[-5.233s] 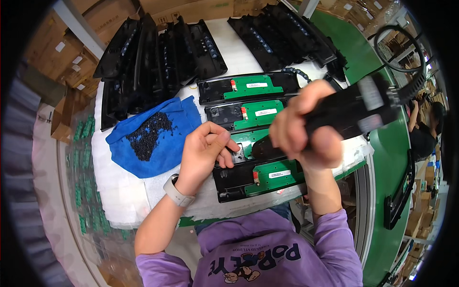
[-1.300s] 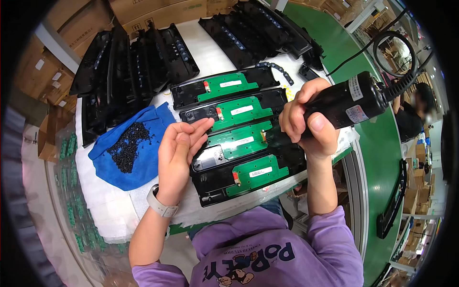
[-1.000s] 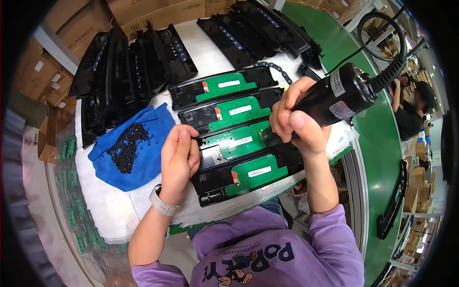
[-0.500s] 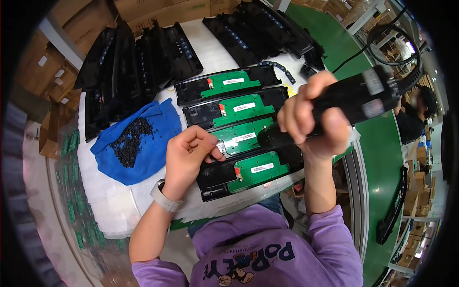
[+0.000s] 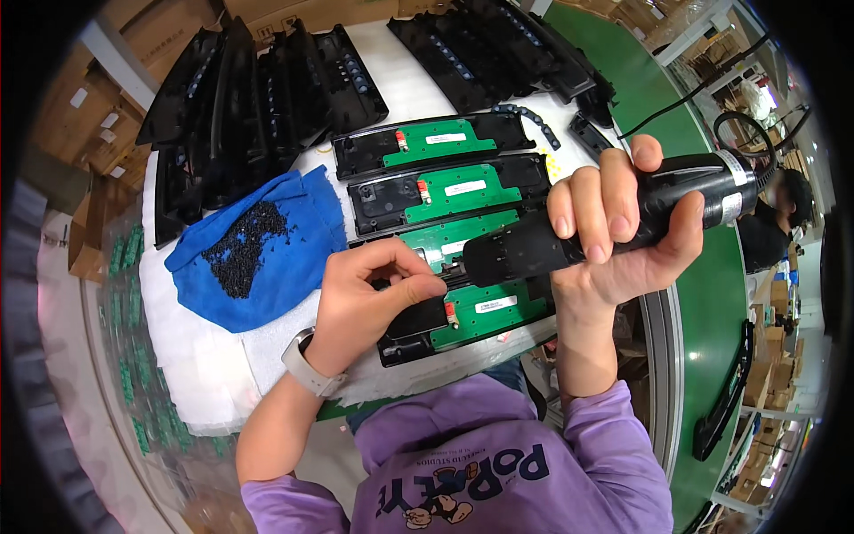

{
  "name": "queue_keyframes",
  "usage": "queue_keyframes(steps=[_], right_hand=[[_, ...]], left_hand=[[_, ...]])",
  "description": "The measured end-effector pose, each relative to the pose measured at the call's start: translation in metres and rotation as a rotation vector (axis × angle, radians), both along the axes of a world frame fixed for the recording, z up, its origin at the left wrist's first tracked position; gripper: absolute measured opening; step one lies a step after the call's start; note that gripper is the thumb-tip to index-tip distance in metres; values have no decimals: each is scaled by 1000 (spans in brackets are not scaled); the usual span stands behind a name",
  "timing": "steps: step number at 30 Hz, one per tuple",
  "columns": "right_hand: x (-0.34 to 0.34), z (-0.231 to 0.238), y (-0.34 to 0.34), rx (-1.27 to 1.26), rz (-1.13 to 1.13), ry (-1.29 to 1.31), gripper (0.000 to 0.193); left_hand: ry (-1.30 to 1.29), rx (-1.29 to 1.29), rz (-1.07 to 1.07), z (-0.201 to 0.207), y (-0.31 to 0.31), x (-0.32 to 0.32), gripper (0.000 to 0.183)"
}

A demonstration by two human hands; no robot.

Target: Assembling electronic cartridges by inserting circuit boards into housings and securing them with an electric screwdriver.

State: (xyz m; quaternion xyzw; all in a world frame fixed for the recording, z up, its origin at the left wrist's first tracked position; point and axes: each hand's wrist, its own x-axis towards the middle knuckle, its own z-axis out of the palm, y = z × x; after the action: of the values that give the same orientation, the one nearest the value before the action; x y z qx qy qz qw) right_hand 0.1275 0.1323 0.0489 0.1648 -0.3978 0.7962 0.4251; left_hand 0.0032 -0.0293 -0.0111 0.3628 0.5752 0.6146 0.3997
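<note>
My right hand (image 5: 609, 222) grips a black corded electric screwdriver (image 5: 520, 252), held almost level with its tip toward the left. Beside that tip, my left hand (image 5: 369, 289) has thumb and forefinger pinched; what they hold is too small or hidden to make out. Both hands are over a row of long black plastic housings (image 5: 365, 158), each carrying a green circuit board (image 5: 489, 316) with a white label. The screwdriver and fingers partly cover the third board (image 5: 431, 240). Left of the row, a heap of tiny black screws (image 5: 245, 249) lies on a blue cloth (image 5: 302, 209).
More black housings (image 5: 276, 89) are stacked at the back left, others (image 5: 498, 53) at the back right. A dark beaded strip (image 5: 534, 125) lies behind the row. A green surface (image 5: 707, 356) runs along the right. Another person (image 5: 778, 218) is at the far right.
The screwdriver has swung to a more level pose, its tip moving left to my left fingers. My left hand has shifted slightly right, its pinch now beside the tip.
</note>
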Motion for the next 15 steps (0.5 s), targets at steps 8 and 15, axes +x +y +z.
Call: queue_keyframes(steps=[8, 15], right_hand=[[4, 0, -8, -33, -14, -18, 42], [22, -1, -31, 274, -60, -413, 43]], left_hand=[[41, 157, -79, -11, 2, 5, 11], [983, 160, -174, -3, 5, -3, 15]])
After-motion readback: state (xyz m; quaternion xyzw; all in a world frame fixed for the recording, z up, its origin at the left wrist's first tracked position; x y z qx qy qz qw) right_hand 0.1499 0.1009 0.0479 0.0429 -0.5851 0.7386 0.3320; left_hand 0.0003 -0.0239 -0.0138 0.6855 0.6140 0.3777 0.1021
